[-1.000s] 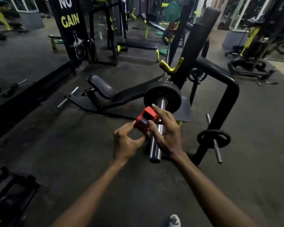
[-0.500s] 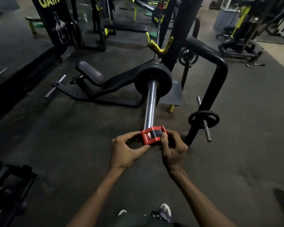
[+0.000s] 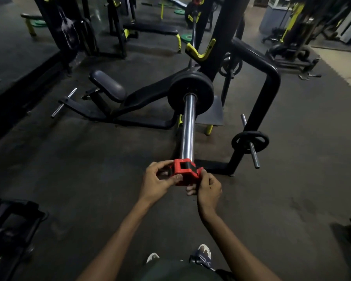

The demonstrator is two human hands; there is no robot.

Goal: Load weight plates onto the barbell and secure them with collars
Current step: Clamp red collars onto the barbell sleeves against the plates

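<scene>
A chrome barbell sleeve (image 3: pixel 187 126) points toward me from a bench rack. One black weight plate (image 3: pixel 190 92) sits at its far end against the rack. A red collar (image 3: pixel 183 172) is on the near tip of the sleeve. My left hand (image 3: pixel 156 182) grips the collar's left side with thumb and fingers. My right hand (image 3: pixel 208 188) pinches its right side and underside. The sleeve's end is hidden behind the collar and my hands.
A black bench (image 3: pixel 114 92) lies left of the bar. The rack's bent black frame (image 3: pixel 267 82) stands at right with a small plate (image 3: pixel 250 141) on a storage peg. Other gym machines fill the back. My shoes (image 3: pixel 203 253) show at the bottom on the dark rubber floor.
The red collar went from being held beside the bar's middle to sitting on the sleeve's near tip. Both hands moved toward me with it, and my view dropped lower.
</scene>
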